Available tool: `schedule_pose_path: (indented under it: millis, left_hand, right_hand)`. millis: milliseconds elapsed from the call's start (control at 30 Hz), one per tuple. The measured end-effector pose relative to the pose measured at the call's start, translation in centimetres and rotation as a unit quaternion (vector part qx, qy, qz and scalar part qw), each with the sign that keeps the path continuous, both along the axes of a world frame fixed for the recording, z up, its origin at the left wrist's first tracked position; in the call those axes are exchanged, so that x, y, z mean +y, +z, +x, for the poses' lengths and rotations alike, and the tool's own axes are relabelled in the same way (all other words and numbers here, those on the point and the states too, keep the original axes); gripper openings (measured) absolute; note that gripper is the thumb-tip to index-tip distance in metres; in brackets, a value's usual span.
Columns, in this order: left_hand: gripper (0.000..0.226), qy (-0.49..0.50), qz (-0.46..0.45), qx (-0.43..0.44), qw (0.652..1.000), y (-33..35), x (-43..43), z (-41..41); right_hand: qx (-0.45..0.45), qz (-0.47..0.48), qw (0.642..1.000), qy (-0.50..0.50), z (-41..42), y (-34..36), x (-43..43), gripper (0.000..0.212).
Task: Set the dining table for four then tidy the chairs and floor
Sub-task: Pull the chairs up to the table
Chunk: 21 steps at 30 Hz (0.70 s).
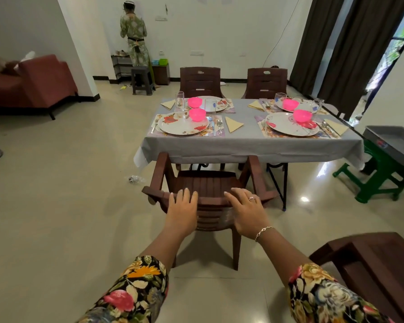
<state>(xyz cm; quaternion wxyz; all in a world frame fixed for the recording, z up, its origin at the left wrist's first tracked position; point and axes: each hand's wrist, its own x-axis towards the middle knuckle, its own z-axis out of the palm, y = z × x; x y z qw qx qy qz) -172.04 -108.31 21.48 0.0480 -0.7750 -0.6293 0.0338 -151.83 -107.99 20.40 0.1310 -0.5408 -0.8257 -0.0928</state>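
Fingers (187, 194) on chair (205, 183), table (243, 142) ahead, litter (135, 179) L

The brown chair (371, 271) at the bottom right is cut off by the edge. So are the grey tray (392, 141) on the green stool (380, 180) and the red sofa (33, 82) on the left. The grey cloth (243, 145) hides most of the legs under it. The small shiny thing (134, 179) on the floor (56, 206) may be a crumpled wrapper; it is too small to tell
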Motion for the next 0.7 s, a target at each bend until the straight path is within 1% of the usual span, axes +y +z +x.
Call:
schedule_pose_path:
  millis: [67,133,233,333,500,600,700]
  left_hand:
    - [0.063,-0.008,0.006,-0.023,1.0,-0.6,-3.1,-0.1]
    - [0.063,-0.012,0.007,-0.044,0.999,-1.4,-6.3,0.2]
    - [0.062,-0.042,-0.03,-0.042,0.998,-3.2,-11.5,1.3]
    - [0.058,-0.077,-0.065,-0.045,0.994,-4.8,-16.6,3.5]
    - [0.052,-0.168,-0.086,-0.063,0.98,-5.5,-23.9,9.9]
    - [0.053,-0.228,-0.08,-0.08,0.967,-4.4,-27.0,14.6]
    - [0.058,-0.27,-0.064,-0.102,0.955,-3.5,-30.1,19.7]
  right_hand:
    - [0.001,0.014,1.0,-0.01,0.6,-1.1,-3.7,0.079]
    - [0.005,0.014,0.999,-0.031,1.2,-2.3,-7.8,0.077]
    - [0.02,0.008,0.995,-0.092,2.1,-4.0,-14.0,0.078]
    - [0.014,-0.014,0.992,-0.127,3.8,-5.7,-21.1,0.078]
    - [0.017,-0.009,0.979,-0.205,8.8,-6.4,-32.7,0.066]
    - [0.024,-0.022,0.959,-0.282,12.9,-6.5,-38.3,0.075]
    - [0.065,-0.024,0.937,-0.343,17.5,-6.4,-43.3,0.074]
